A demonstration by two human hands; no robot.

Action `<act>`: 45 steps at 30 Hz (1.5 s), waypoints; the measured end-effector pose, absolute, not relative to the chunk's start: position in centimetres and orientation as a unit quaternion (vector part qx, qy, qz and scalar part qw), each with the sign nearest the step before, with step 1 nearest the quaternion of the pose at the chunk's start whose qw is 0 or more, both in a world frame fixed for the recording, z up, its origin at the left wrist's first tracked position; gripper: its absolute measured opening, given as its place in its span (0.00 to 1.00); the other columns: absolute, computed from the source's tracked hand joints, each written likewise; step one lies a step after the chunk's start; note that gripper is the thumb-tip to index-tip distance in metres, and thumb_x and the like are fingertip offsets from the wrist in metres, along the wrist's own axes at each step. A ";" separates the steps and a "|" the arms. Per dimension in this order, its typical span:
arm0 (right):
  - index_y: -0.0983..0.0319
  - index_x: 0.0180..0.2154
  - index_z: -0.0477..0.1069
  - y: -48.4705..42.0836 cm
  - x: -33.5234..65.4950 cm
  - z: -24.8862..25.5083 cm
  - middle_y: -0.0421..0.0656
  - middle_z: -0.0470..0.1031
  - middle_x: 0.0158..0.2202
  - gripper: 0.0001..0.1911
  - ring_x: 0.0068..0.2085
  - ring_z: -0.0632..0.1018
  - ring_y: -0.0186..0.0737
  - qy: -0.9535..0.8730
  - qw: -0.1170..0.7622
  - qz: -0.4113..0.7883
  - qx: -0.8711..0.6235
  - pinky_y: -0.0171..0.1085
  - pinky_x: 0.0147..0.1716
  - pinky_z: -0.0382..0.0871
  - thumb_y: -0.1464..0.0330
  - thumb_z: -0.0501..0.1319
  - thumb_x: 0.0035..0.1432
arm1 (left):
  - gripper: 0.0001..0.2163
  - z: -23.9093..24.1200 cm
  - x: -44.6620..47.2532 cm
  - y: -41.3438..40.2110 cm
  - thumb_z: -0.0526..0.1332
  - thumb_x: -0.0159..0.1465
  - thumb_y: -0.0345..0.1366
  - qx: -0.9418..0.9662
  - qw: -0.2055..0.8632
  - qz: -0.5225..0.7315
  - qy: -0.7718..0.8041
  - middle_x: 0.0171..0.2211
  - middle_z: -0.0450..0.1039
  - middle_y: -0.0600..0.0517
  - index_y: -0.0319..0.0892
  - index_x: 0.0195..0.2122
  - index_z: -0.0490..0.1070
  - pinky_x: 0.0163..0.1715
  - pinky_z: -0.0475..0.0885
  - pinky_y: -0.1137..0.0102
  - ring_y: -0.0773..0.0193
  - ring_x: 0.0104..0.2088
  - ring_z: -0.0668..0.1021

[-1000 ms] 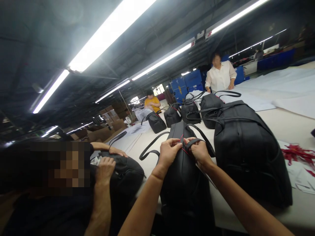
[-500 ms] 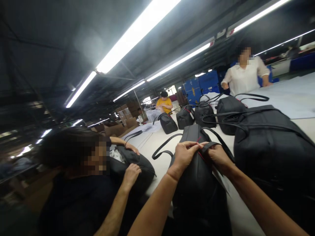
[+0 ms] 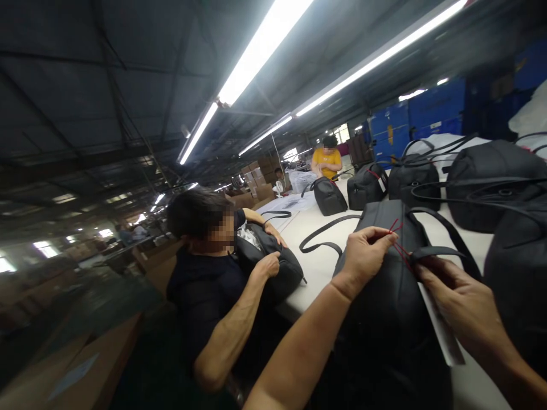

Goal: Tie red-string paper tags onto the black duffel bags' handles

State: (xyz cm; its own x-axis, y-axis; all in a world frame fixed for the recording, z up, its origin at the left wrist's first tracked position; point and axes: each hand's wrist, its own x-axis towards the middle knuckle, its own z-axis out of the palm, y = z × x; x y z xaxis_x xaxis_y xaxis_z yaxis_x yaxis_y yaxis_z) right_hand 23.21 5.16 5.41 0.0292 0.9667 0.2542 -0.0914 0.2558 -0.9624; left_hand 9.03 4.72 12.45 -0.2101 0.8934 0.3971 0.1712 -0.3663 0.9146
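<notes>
A black bag (image 3: 391, 296) stands on the white table in front of me, its top towards my hands. My left hand (image 3: 366, 255) pinches a thin red cord (image 3: 400, 247) above the bag's top, and the loose ends stick up past the fingertips. At the right side of the bag, my right hand (image 3: 455, 290) is closed on the base of a black strap (image 3: 440, 252), where the red cord runs in. Below the right fingers hangs a white tag (image 3: 440, 327), partly covered by that hand.
To my left a co-worker in a dark top (image 3: 209, 285) handles another black bag (image 3: 277, 279) with white stuffing showing. Several more black bags (image 3: 491, 182) line the table (image 3: 299, 228). Beyond are a person in yellow (image 3: 327, 162), blue boxes (image 3: 391, 134) and cartons (image 3: 256, 176).
My view has swung right. The left hand has drawn the red cord away from the right hand, and the hands are now farther apart. More of the white tag shows.
</notes>
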 end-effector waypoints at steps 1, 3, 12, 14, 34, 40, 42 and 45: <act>0.58 0.41 0.79 5.2 23.3 5.1 0.47 0.80 0.45 0.26 0.49 0.78 0.57 -0.523 0.594 0.455 -0.408 0.52 0.54 0.70 0.51 0.69 0.42 | 0.09 12.6 9.1 4.5 0.67 0.56 0.39 0.555 0.301 0.610 0.479 0.26 0.74 0.52 0.37 0.31 0.78 0.32 0.67 0.71 0.70 0.26 0.71; 0.59 0.41 0.78 5.2 23.4 4.7 0.48 0.80 0.43 0.26 0.46 0.79 0.55 -0.506 0.602 0.481 -0.387 0.49 0.49 0.74 0.51 0.71 0.41 | 0.09 12.9 9.1 4.3 0.67 0.56 0.39 0.560 0.301 0.599 0.487 0.26 0.75 0.51 0.37 0.31 0.79 0.32 0.68 0.71 0.69 0.26 0.72; 0.59 0.40 0.77 3.5 23.6 4.5 0.46 0.77 0.40 0.14 0.40 0.78 0.46 -0.570 0.637 0.384 -0.350 0.41 0.40 0.73 0.57 0.64 0.58 | 0.09 13.4 9.0 4.5 0.68 0.55 0.39 0.573 0.290 0.581 0.500 0.26 0.76 0.52 0.38 0.32 0.79 0.31 0.67 0.71 0.68 0.25 0.72; 0.58 0.39 0.77 3.0 23.7 5.5 0.46 0.76 0.40 0.09 0.41 0.77 0.45 -0.607 0.670 0.258 -0.341 0.41 0.42 0.72 0.61 0.62 0.61 | 0.09 13.4 9.0 4.4 0.68 0.56 0.39 0.577 0.288 0.581 0.496 0.25 0.75 0.53 0.38 0.31 0.79 0.30 0.66 0.72 0.69 0.25 0.71; 0.65 0.34 0.81 7.1 24.2 11.9 0.44 0.77 0.25 0.25 0.21 0.71 0.34 -0.598 0.588 0.465 -0.284 0.33 0.18 0.65 0.50 0.71 0.44 | 0.10 13.6 9.4 3.9 0.67 0.57 0.39 0.648 0.289 0.525 0.470 0.34 0.82 0.46 0.38 0.36 0.81 0.38 0.73 0.68 0.59 0.35 0.80; 0.62 0.36 0.80 7.4 24.7 11.4 0.43 0.77 0.26 0.17 0.25 0.74 0.38 -0.647 0.600 0.360 -0.303 0.35 0.22 0.66 0.55 0.66 0.54 | 0.09 13.6 9.2 3.9 0.66 0.57 0.37 0.638 0.286 0.530 0.479 0.34 0.80 0.46 0.38 0.35 0.80 0.39 0.72 0.68 0.61 0.34 0.78; 0.60 0.34 0.79 7.4 25.0 11.5 0.43 0.78 0.31 0.10 0.30 0.76 0.41 -0.697 0.609 0.231 -0.300 0.38 0.30 0.69 0.61 0.64 0.58 | 0.08 13.6 9.2 4.0 0.65 0.57 0.37 0.638 0.282 0.529 0.483 0.32 0.79 0.47 0.38 0.34 0.79 0.38 0.71 0.69 0.62 0.33 0.77; 0.59 0.33 0.75 7.2 25.3 11.7 0.43 0.76 0.32 0.07 0.35 0.76 0.42 -0.748 0.588 0.106 -0.288 0.38 0.37 0.68 0.65 0.61 0.61 | 0.07 13.6 9.2 4.1 0.65 0.58 0.36 0.637 0.281 0.532 0.483 0.30 0.76 0.50 0.38 0.32 0.77 0.35 0.69 0.71 0.65 0.31 0.74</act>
